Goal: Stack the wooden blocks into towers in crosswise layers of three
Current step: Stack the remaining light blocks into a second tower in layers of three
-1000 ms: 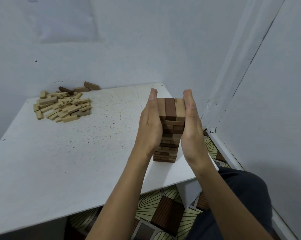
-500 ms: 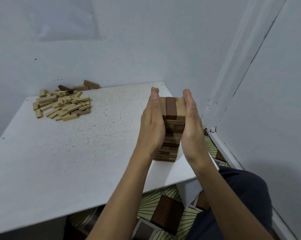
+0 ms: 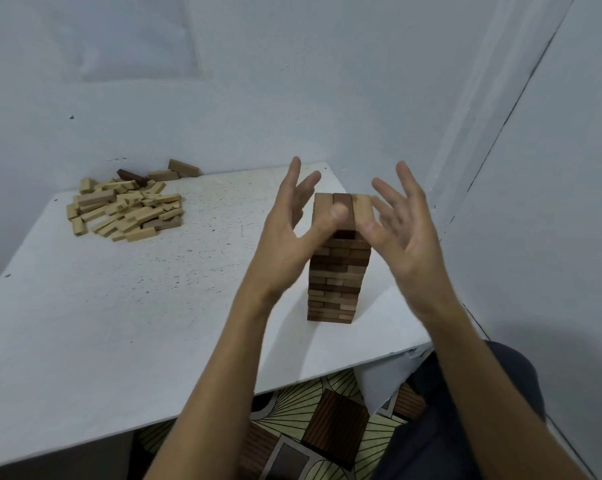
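At centre right of the frame, the left hand (image 3: pixel 289 223) and right hand (image 3: pixel 405 226) flank the top of the block tower (image 3: pixel 337 271), fingers spread and gripping nothing. Whether the blurred left thumb touches it is unclear. The tower stands upright near the right front edge of the desk (image 3: pixel 119 323). Probably light, stiff wood merely stacked, it would topple easily, so flat palms on opposite faces suit it. Loose blocks (image 3: pixel 126 209) lie heaped at upper left, each best pinched by its long sides.
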Motion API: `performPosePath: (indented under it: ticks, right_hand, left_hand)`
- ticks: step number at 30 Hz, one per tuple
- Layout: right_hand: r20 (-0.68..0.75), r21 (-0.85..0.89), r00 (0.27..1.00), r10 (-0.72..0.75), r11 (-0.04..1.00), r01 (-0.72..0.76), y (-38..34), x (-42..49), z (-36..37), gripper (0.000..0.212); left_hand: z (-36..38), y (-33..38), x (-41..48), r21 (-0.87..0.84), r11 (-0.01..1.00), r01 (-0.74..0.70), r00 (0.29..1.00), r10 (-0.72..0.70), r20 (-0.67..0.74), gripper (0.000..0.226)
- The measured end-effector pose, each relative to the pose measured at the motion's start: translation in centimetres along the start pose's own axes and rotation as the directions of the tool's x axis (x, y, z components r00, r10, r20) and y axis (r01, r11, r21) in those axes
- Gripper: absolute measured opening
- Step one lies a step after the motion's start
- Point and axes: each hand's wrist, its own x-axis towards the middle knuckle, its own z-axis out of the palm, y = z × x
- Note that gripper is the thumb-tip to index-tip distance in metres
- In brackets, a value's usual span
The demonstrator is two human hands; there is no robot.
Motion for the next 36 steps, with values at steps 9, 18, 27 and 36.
performPosePath:
  ticks: [9, 18, 27, 36]
  right_hand:
    - [0.310, -0.195, 0.948, 0.069, 0.981, -0.007, 0.0, 2.9, -3.5, 0.101]
    - [0.303, -0.179, 0.953, 0.026, 0.983, 0.031, 0.1, 3.1, -3.1, 0.099]
    - [0.286, -0.211, 0.958, 0.025, 0.977, 0.037, 0.2, 3.2, -3.2, 0.097]
    - [0.268, -0.169, 0.963, 0.014, 0.985, 0.033, 0.0, 3.3, -3.4, 0.103]
  left_hand:
    - [-3.3, -0.2, 2.7, 0.182, 0.983, -0.025, 0.958, -0.028, 0.284, 0.112]
    - [-3.3, -0.3, 2.9, 0.197, 0.979, -0.059, 0.958, 0.000, 0.288, 0.109]
    - [-3.4, -0.5, 2.8, 0.193, 0.979, -0.069, 0.961, 0.013, 0.276, 0.108]
    - [-3.7, -0.8, 3.0, 0.174, 0.982, -0.068, 0.958, 0.015, 0.287, 0.109]
